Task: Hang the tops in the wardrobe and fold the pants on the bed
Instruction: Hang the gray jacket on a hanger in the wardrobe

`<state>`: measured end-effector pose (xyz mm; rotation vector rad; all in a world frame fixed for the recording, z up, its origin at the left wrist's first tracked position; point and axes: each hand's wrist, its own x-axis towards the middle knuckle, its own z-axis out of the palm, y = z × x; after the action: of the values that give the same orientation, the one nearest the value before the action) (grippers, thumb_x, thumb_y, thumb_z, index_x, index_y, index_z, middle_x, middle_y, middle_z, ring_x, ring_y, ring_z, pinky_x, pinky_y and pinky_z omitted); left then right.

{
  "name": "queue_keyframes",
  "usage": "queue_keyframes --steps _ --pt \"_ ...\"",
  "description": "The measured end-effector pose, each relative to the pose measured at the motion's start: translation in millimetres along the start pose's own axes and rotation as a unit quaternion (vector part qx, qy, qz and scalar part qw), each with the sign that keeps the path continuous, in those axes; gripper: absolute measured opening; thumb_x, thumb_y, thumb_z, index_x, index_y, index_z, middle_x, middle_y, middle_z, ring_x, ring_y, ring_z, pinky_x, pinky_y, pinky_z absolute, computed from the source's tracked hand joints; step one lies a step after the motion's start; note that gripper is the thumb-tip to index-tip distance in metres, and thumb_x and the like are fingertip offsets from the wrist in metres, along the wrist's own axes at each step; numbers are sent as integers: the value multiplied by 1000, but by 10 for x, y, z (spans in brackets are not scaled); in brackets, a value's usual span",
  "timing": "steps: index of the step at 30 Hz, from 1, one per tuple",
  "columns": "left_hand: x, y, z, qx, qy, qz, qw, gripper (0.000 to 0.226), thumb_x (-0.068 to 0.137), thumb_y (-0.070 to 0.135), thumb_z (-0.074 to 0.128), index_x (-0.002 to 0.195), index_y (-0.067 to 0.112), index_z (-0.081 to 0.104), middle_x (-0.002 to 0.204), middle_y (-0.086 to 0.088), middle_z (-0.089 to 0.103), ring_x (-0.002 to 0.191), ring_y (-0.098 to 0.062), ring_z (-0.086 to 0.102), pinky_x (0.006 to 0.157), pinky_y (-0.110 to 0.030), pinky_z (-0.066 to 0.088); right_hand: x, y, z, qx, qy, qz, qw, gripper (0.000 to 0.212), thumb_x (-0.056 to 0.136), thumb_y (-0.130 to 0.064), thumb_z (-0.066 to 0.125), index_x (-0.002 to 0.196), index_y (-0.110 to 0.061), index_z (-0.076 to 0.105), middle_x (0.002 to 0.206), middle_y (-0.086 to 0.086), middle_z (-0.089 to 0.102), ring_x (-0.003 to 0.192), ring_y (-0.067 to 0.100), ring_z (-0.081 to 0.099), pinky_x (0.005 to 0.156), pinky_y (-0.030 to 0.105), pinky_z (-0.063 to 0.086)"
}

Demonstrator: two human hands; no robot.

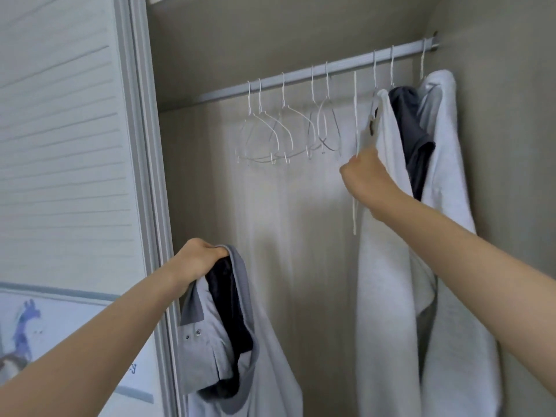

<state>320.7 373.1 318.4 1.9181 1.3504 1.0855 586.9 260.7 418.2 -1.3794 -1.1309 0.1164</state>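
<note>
Beige wardrobe walls [301, 40] frame both raised arms. Low on the left, the left hand [198, 260] grips a pale grey polo top [264, 350] by its darker collar, while the right hand [365, 176] pinches the front edge of a white hanging top [388, 266]. Above, the rail [301, 75] carries empty white hangers [285, 133], a dark grey garment [412, 130] and another white top [445, 206].

A pale louvred sliding door with horizontal slats [66, 152] stands at the left, its grey frame edge [150, 176] running down beside the opening. Low on the door sits a framed picture with a blue cartoon figure [45, 335].
</note>
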Motion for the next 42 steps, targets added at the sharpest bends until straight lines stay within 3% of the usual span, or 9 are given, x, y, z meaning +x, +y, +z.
queue_keyframes --steps 3,7,12,19,23,30,33,39,42 --pt "-164 -166 84 -20 -28 -42 999 23 88 23 64 86 0 68 76 -16 61 69 -24 57 63 -30 41 -464 108 -73 8 -40 65 997 46 98 -18 41 142 -11 30 97 2 41 69 12 40 54 22 28" --pt "-283 -389 183 21 -31 -63 997 29 92 19 59 69 2 59 65 -12 55 61 -22 51 58 -29 36 -1029 154 -262 14 -153 98 983 29 96 -23 49 122 -14 43 109 3 62 104 27 58 67 38 46" --pt "-321 -580 272 34 -11 -89 995 35 94 19 57 62 4 53 64 -12 52 58 -22 48 56 -29 33 -1389 155 -386 139 -345 223 901 12 99 -31 48 107 -22 49 94 12 72 91 30 70 78 61 50" --pt "-382 -785 238 27 49 -142 988 43 96 24 57 114 -15 60 110 -27 64 100 -40 62 88 -42 50 -1621 110 -743 224 -527 238 785 16 88 -36 59 100 -29 52 81 16 58 60 24 57 67 41 43" --pt "-417 -833 214 11 62 -159 985 36 95 23 58 100 -12 63 99 -24 64 87 -33 61 80 -38 48 -1550 61 -897 223 -581 221 751 16 88 -35 57 103 -32 53 75 12 54 54 19 45 64 38 37" --pt "-658 -601 201 27 -38 -15 999 30 97 24 56 91 0 74 82 -14 67 73 -22 59 71 -29 43 -1603 475 -584 179 -556 224 781 17 94 -40 54 104 -27 59 69 6 51 52 14 45 65 38 48" --pt "-758 -395 287 19 -51 53 997 39 98 22 56 73 -7 58 64 -8 43 61 -16 39 57 -23 31 -1749 764 -296 154 -518 214 813 16 94 -40 56 101 -26 60 66 1 52 50 11 45 70 45 53" --pt "-922 6 295 -241 -2 45 970 26 97 8 47 90 2 72 88 -11 71 84 -24 64 81 -32 47 -2014 1144 169 207 -438 128 865 10 97 -30 53 92 -21 55 62 -2 48 49 10 40 76 66 51" --pt "-1017 196 254 -187 -28 119 975 28 102 17 45 99 20 72 94 6 74 91 -10 67 81 -18 49 -2034 1198 186 276 -411 112 862 12 96 -26 54 96 -14 56 62 1 44 48 11 36 76 65 53"
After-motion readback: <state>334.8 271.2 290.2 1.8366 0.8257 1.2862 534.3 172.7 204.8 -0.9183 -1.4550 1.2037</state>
